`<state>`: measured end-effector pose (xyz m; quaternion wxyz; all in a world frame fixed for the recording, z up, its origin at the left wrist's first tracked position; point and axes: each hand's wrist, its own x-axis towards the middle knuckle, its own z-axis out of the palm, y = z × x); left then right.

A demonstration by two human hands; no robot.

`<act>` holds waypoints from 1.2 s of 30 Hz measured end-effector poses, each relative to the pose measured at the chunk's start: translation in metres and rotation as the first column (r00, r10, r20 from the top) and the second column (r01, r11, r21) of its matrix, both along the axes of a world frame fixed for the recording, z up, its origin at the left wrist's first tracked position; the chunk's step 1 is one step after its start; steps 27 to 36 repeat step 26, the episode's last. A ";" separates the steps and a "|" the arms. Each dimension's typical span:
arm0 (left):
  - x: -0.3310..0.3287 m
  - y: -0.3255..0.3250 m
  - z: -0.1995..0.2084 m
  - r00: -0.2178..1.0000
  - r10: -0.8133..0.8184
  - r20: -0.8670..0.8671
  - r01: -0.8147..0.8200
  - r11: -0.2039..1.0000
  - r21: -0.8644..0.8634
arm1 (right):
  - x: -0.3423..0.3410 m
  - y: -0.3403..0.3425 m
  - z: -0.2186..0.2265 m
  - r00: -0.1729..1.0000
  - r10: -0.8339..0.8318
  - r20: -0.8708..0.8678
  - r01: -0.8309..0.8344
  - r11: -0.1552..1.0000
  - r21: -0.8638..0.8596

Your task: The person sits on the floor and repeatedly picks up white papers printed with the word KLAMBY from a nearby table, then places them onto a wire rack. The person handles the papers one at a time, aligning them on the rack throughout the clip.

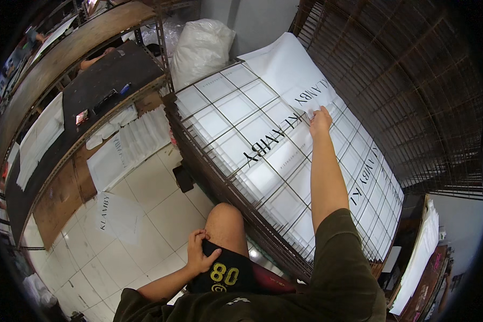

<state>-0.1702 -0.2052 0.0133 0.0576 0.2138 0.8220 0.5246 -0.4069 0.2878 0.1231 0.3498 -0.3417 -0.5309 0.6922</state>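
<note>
My right hand [320,121] is closed in a pinch on the near edge of a white sheet [284,67] with dark printed lettering. The sheet lies bent across the far part of a wire-grid rack [236,129], partly lifted at its far end. Whether it is paper or plastic, I cannot tell. Beneath the wires, more white printed sheets [273,201] show in layers. My left hand [200,254] rests on my thigh over the dark shorts, its thumb apart from the fingers, holding nothing.
Upright wire grids [392,70] rise on the far right. To the left stands a dark-topped workbench [99,91] with a phone and a pen; another person's arm [96,58] rests there. One printed sheet [119,216] lies on the tiled floor. A stuffed white sack [201,51] stands behind the rack.
</note>
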 end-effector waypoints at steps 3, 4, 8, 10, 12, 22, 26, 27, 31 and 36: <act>0.000 0.002 -0.003 0.999 -0.011 0.047 0.010 1.000 0.023 | 0.006 0.002 0.001 0.998 -0.060 0.019 0.060 0.998 0.014; 0.000 0.001 -0.005 0.999 -0.013 0.052 0.012 1.000 0.020 | 0.008 0.002 0.002 0.997 -0.079 0.020 0.079 0.997 0.015; 0.000 0.002 -0.005 0.999 -0.012 0.045 0.012 1.000 0.010 | 0.013 0.007 0.000 0.992 -0.126 -0.001 0.126 0.991 0.042; 0.000 0.002 -0.004 0.999 -0.010 0.040 0.010 1.000 0.012 | 0.015 0.015 -0.005 0.993 -0.112 0.044 0.109 0.991 0.081; -0.002 0.003 -0.003 0.999 -0.019 0.034 0.019 1.000 0.018 | 0.017 0.034 -0.016 0.991 -0.121 0.049 0.112 0.982 0.151; -0.003 0.005 -0.005 0.999 -0.029 0.020 0.028 0.999 0.045 | 0.024 0.040 -0.018 0.988 -0.100 0.116 0.072 0.971 0.227; -0.002 0.006 -0.008 0.999 -0.023 0.043 0.020 0.997 0.074 | 0.030 0.029 -0.003 0.978 -0.096 0.186 0.035 0.951 0.306; -0.002 0.006 -0.008 0.999 -0.023 0.043 0.020 0.997 0.074 | 0.030 0.029 -0.003 0.978 -0.096 0.186 0.035 0.951 0.306; -0.002 0.006 -0.008 0.999 -0.023 0.043 0.020 0.997 0.074 | 0.030 0.029 -0.003 0.978 -0.096 0.186 0.035 0.951 0.306; -0.002 0.006 -0.008 0.999 -0.023 0.043 0.020 0.997 0.074 | 0.030 0.029 -0.003 0.978 -0.096 0.186 0.035 0.951 0.306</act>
